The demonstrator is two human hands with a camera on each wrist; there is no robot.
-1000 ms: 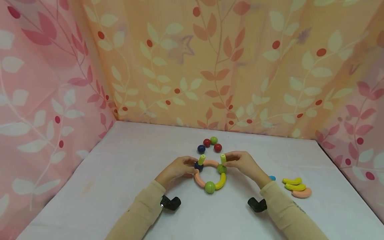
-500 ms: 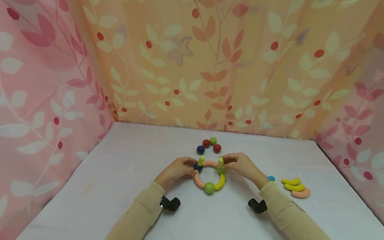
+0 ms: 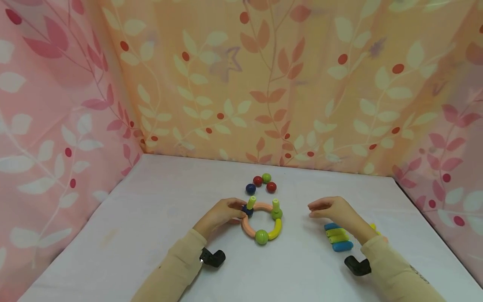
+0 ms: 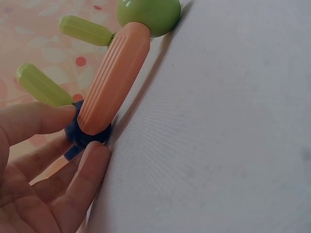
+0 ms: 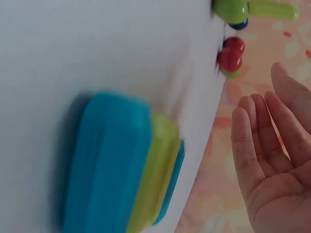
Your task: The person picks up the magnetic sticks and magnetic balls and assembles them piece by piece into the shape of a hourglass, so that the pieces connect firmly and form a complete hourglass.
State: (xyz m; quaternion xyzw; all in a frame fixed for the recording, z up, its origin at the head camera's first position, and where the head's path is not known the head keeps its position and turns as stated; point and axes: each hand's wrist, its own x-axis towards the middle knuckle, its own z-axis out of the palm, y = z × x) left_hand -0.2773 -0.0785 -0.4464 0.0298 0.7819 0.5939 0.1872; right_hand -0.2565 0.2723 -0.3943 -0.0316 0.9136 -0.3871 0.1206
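Observation:
A ring of balls and curved sticks lies on the table. It has peach curved sticks (image 3: 247, 228), a yellow curved stick (image 3: 276, 230), a green front ball (image 3: 261, 237), a green right ball (image 3: 277, 214) and a dark blue ball (image 4: 74, 133). Light green straight sticks (image 3: 276, 204) stand up from the blue ball and the right green ball. My left hand (image 3: 222, 214) pinches the blue ball between thumb and fingers. My right hand (image 3: 339, 213) holds nothing; its fingers are extended, apart from the ring, above and behind straight blue and green sticks (image 3: 338, 238).
Behind the ring sit loose balls: a dark blue ball (image 3: 250, 189), red balls (image 3: 271, 187) and a green ball (image 3: 266, 178). Yellow and peach pieces (image 3: 372, 226) are mostly hidden behind the right forearm. Patterned cloth (image 3: 211, 84) borders the white table (image 3: 158, 188).
My right hand has let go of the light green stick on the right green ball and moved right, towards the row of straight sticks. The left hand keeps its hold on the blue ball.

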